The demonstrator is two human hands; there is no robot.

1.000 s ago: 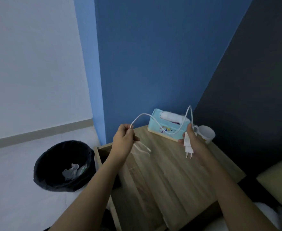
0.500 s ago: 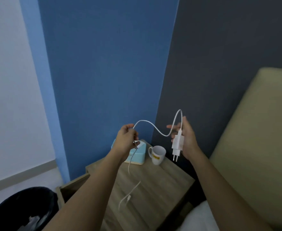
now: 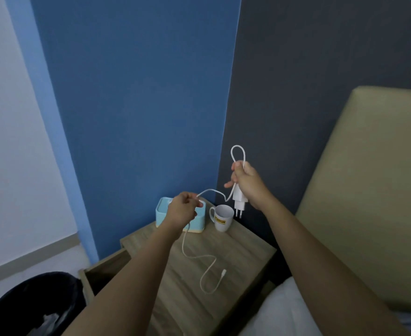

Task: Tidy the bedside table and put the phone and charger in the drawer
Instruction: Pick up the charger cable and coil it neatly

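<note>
- Right hand (image 3: 246, 183), raised above the bedside table (image 3: 245, 253), is closed around the white charger plug (image 3: 239, 197) and a loop of its white cable (image 3: 238, 154); the loop stands up above the fist and the plug's two prongs point down, just above the table's back corner.
- Left hand (image 3: 183, 210) is lower and pinched closed on the same cable; a short slack run of cable joins the two hands.
- Below the left hand the cable hangs down and curls across the wooden tabletop, its connector end (image 3: 223, 272) lying on the wood.
- Light blue tissue box (image 3: 199, 221) sits at the back of the tabletop against the blue wall, partly hidden by the left hand; its contents cannot be made out.
- White mug (image 3: 222, 220) with a yellow label stands upright just beside the box; its inside looks white and I cannot tell whether anything is in it.
- Drawer (image 3: 102, 270) is pulled open on the table's left side; its interior is dark and mostly hidden behind the left forearm.
- Black-lined waste bin (image 3: 17, 301) at lower left holds some crumpled pale litter.
- Beige headboard (image 3: 369, 190) and a white pillow (image 3: 289, 309) lie to the right.
</note>
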